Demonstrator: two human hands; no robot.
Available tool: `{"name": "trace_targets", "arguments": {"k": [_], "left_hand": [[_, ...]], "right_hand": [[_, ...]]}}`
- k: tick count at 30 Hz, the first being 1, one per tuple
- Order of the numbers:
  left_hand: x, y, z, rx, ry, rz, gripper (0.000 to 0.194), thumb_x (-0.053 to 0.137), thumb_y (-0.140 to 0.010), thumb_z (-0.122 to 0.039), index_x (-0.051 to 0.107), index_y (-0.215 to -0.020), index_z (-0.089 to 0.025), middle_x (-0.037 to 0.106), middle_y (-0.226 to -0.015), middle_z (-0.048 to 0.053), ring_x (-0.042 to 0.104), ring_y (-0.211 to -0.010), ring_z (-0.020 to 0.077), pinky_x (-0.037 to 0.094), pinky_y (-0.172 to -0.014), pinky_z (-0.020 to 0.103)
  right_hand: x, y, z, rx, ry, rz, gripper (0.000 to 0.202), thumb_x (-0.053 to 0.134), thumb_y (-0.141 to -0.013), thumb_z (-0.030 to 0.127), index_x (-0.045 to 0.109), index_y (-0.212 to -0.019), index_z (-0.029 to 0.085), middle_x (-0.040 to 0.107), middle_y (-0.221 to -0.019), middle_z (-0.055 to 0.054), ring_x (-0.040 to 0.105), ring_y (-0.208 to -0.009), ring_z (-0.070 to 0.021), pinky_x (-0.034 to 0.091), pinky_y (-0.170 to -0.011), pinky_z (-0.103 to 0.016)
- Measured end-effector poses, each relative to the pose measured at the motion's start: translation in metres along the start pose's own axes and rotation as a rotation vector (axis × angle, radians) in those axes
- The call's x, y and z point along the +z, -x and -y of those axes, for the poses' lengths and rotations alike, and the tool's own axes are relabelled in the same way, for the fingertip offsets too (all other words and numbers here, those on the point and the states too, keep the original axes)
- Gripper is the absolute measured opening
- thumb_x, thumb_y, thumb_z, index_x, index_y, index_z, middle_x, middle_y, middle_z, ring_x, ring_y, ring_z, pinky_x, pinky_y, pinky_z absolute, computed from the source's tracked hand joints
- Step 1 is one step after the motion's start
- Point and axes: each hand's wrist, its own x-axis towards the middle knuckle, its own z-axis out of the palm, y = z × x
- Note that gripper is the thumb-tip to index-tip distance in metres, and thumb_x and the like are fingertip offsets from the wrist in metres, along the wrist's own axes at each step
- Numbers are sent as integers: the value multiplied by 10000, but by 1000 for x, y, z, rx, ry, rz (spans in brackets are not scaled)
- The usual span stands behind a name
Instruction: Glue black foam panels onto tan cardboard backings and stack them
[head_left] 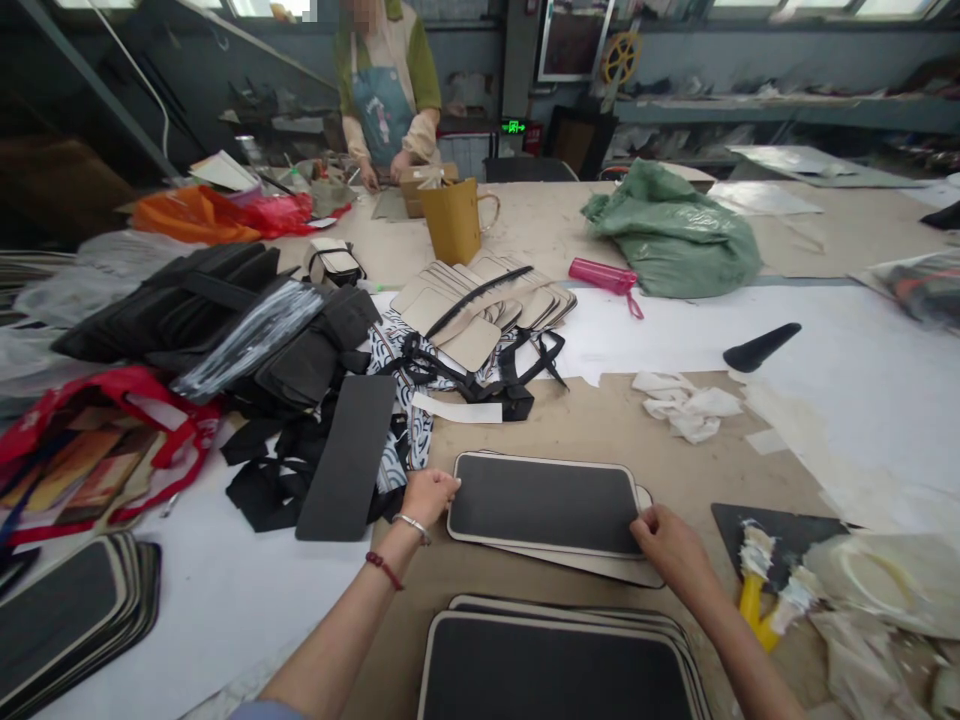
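Observation:
A flat black panel with a beige border and rounded corners (544, 503) lies in front of me, over a beige panel (600, 568) whose edge sticks out beneath. My left hand (433, 495) is closed, pinching the black panel's left edge. At the opposite end, my right hand (666, 537) has its thumb and fingers closed on the lower right edge. Nearer to me sits a stack of similar black panels (555, 665). A bare dark strip (349, 460) lies left of my left hand, on black fabric pieces.
Two yellow-handled brushes (761, 590) and a tape roll (877, 575) lie at the right. More panels (67, 620) are stacked at the left. Beige pieces (472, 345), a green bag (675, 230) and a pink pouch (602, 274) lie farther back. Another person (386, 95) stands across the table.

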Motion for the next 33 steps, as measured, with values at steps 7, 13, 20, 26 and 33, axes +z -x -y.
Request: {"name": "trace_targets", "arguments": {"k": [7,13,20,26,33], "left_hand": [[3,-6,13,58,-57,-35,212,547,-645,-254,507,-455,-168,509,-417,-26,459,-409,102,344,-439,206],[1,-11,22,137,-119,-39,228,564,-600,-356,535,-464,-176,522,-417,-14,494,-454,138,351,-444,219],[2,-11,25,172,-136,-52,228,568,-588,-381,535,-477,-184,519,-415,-10,483,-443,143,339,-417,220],[1,-12,25,196,-150,-56,208,577,-588,-357,531,-469,-192,495,-398,-16,487,-458,150,328,-417,220],[3,-9,22,198,-167,-88,195,573,-601,-333,546,-480,-183,530,-434,-13,517,-498,153,353,-453,221]], "right_hand": [[0,0,5,22,47,10,126,455,-778,134,496,-665,171,574,-641,-39,515,-617,-162,311,-570,-232],[0,1,8,37,49,-29,91,472,-747,112,538,-708,159,583,-675,-36,517,-651,-153,310,-582,-223],[-2,4,11,44,56,-28,94,459,-766,103,540,-748,146,595,-718,-53,523,-679,-155,320,-601,-224],[-1,4,12,44,91,-24,118,455,-767,109,563,-813,121,600,-762,-77,538,-718,-169,318,-600,-234],[4,-1,10,46,126,-15,123,449,-776,123,565,-815,115,598,-761,-88,548,-721,-178,325,-606,-241]]}}
